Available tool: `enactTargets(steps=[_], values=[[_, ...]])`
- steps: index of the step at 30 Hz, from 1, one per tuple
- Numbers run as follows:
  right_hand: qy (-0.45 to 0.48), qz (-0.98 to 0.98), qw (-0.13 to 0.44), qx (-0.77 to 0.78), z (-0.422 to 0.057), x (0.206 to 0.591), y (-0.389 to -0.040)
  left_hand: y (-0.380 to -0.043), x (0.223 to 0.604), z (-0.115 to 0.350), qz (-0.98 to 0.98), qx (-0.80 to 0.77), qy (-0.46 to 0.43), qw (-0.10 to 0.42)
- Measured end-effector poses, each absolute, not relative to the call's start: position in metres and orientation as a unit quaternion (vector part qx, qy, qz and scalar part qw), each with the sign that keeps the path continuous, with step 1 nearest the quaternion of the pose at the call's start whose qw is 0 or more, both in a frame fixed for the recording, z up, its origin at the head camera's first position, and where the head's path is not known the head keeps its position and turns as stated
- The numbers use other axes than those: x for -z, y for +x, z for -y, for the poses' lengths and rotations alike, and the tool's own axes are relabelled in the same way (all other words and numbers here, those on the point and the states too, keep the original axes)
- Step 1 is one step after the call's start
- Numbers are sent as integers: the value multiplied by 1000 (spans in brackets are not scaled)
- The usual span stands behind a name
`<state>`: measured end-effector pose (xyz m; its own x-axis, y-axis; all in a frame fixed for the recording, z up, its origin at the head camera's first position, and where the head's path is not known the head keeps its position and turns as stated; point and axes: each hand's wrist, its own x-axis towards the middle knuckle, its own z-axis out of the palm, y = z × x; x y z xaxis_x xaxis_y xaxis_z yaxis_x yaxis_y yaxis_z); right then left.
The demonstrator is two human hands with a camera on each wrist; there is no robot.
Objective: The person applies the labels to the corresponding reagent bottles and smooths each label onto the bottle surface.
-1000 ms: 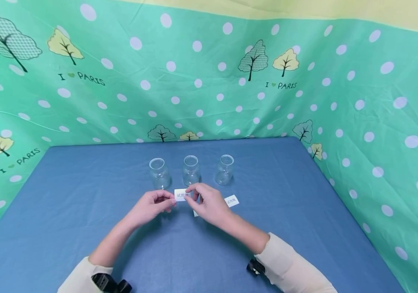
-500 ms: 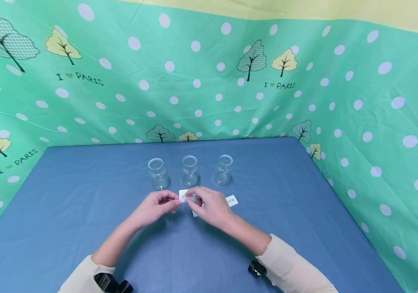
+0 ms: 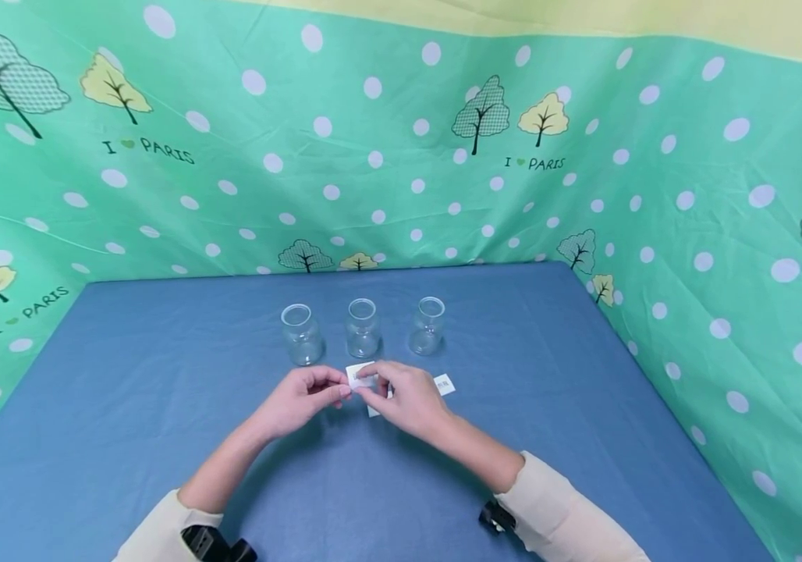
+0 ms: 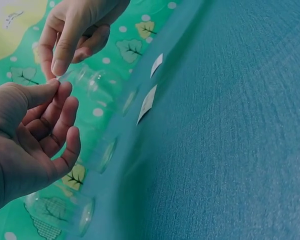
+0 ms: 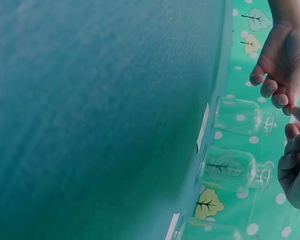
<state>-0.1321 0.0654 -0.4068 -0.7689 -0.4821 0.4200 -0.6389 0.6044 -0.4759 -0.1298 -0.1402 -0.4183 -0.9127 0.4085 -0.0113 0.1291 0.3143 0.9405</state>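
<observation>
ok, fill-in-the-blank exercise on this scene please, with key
On the blue tablecloth stand ____ clear glass jars.
Besides the small white rectangular paper label between the left hand and right hand, ____ similar labels lie on the tablecloth.
The green polka-dot curtain reads "I", a heart, then "____".
Key: three; two; PARIS

Ahead of the left hand (image 3: 297, 402), glass jars (image 3: 303, 339) block; leftward, free room over the tablecloth (image 3: 162, 359)

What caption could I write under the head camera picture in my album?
Left hand and right hand hold a label in front of three jars on the blue table.
</observation>
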Motion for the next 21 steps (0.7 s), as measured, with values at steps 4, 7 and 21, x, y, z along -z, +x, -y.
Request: enactTargets(steps=[4,7,21], values=[[321,885,132,-311,-66,409,-132,-131,420,138,-797,-567,174,118],[322,884,128,-315,-66,409,-132,-131,420,137,-792,-575,176,111],[328,871,127,-343,-66,409,-134,-132,422,135,-780,-590,191,83]])
